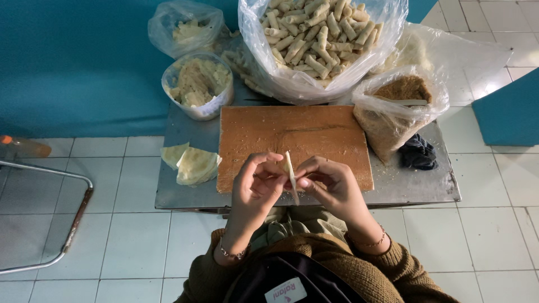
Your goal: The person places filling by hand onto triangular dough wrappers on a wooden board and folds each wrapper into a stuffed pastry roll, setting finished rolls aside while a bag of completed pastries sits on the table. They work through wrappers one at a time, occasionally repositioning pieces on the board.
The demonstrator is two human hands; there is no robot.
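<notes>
Nearest the camera, the two hands meet above the near edge of the surface [185, 196], a low grey metal table: the left hand [255, 188] and the right hand [331, 185] both pinch one thin, pale wrapper sheet [290, 175] between fingertips and thumbs, holding it almost edge-on and upright just over the board's near rim. Each wrist carries one slim bracelet, and the sleeves are brown knit. Under the hands lies one rectangular wooden board [292, 137], orange-brown, flat and dusted with fine crumbs. Left of the board, at the surface's near left, sits one small stack of wrappers [193, 164], soft, creamy and folded over at the corners. At the right, beside the board, stands one clear plastic bag of brown crumbs [393, 109], grainy in texture, with one dark crumpled cloth [418, 152] just near of it. Farther off, at the left, one round clear tub [197, 84] holds lumpy pale filling, with one knotted clear bag [185, 28] behind it. Farthest, in the middle, one large clear bag of rolls [317, 39] is heaped with many pale finger-shaped rolls, too many to count.
</notes>
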